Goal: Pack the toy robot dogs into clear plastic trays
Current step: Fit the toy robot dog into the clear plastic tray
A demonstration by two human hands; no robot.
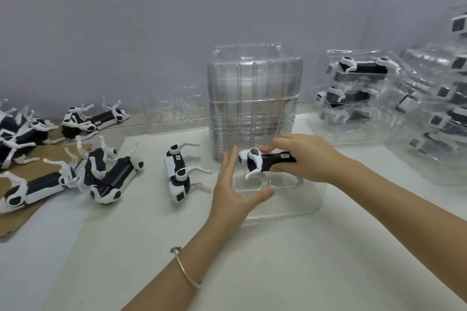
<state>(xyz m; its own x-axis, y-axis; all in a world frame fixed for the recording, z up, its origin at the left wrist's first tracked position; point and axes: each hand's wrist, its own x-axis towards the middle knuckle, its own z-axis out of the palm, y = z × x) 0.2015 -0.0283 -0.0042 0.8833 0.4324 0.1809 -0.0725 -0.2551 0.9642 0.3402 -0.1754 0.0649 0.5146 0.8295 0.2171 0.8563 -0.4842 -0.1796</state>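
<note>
Head view: right hand (307, 156) clamped around a toy robot dog (265, 160), hovering over the clear tray (298, 206) on the table; left hand (236, 190) spread open, steadying the tray's near-left edge. Mid-placement, probably; next, lowering into the moulded recess. Long axis left-right, head end left.

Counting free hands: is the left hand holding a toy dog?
No; the left hand is open beside the tray, and only the right hand grips a dog.

The right hand (303, 156) hides the rear of the toy dog (260, 160) it grips.
</note>
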